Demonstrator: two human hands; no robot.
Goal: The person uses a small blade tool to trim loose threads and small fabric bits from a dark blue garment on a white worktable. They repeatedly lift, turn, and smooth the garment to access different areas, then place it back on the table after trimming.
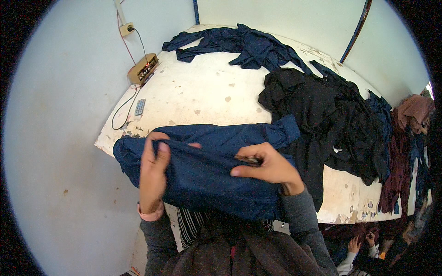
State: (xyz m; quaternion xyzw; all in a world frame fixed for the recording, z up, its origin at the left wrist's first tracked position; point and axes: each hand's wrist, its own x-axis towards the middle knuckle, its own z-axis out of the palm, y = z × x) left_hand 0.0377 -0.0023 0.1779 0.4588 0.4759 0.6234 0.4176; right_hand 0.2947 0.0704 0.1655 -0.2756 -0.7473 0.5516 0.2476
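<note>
My left hand (154, 161) clamps the navy garment (207, 179) over the table's (207, 94) near edge; my right hand (267, 166) grips a small tool (249, 160), perhaps snips, which could nick cloth if I slip. Beyond, the black garment (301, 99) could snag the cuff (290, 128).

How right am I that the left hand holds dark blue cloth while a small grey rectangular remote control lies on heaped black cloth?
Not quite: the head view shows the small grey remote control lying on the white tabletop. The left hand does hold dark blue cloth.
</note>
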